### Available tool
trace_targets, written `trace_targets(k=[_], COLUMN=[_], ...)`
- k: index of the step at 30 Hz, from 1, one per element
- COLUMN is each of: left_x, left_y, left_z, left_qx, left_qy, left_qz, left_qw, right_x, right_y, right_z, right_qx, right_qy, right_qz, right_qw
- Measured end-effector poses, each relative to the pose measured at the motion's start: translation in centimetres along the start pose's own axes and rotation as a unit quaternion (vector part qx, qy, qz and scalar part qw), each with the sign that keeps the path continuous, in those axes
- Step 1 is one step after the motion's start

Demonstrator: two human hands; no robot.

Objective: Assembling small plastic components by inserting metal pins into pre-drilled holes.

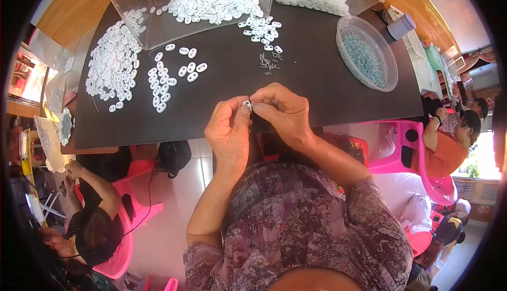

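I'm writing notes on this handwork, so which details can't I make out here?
- Head view: part of the small white piece is covered by the left hand.
- Head view: whether the right hand pinches a pin; its own fingers hide it.
- Head view: single teal pins; too small and heaped.
- Head view: the clear box's far end; cut off by the top edge.

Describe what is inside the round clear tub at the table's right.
The round clear tub holds many small bluish pins. Those underneath, and the bottom below them, are covered.

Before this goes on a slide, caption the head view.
Left hand pinches a small white part, right hand meeting it, at a dark table.
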State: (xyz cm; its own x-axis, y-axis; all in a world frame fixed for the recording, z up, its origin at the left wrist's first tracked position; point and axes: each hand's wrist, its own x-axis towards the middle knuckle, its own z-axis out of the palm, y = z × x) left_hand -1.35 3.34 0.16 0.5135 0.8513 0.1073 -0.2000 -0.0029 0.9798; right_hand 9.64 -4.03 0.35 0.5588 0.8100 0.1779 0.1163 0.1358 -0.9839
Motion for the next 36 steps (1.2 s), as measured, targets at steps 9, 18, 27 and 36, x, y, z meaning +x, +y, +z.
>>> trace_targets(k=[9,18,27,36], left_x=[-0.3,-0.4,-0.7,0.0], left_y=[-0.1,-0.3,-0.7,-0.8], left_z=[0.0,0.1,1.0,0.1], left_qx=[0.017,0.095,0.156,0.076], left_qy=[0.001,-0.001,0.044,0.021], left_qz=[-0.001,0.075,0.143,0.081], left_qw=[1.0,0.993,0.976,0.994], right_x=[-0.1,0.0,0.4,0.3], right_y=[0.1,0.0,0.3,-0.2], right_z=[0.3,0.4,1.1,0.8], right_qx=[-0.134,-0.164,-0.229,-0.162], right_qy=[0.013,0.019,0.024,0.01], right_qz=[-0.052,-0.083,-0.155,-0.101], right_qw=[0.99,0.983,0.961,0.981])
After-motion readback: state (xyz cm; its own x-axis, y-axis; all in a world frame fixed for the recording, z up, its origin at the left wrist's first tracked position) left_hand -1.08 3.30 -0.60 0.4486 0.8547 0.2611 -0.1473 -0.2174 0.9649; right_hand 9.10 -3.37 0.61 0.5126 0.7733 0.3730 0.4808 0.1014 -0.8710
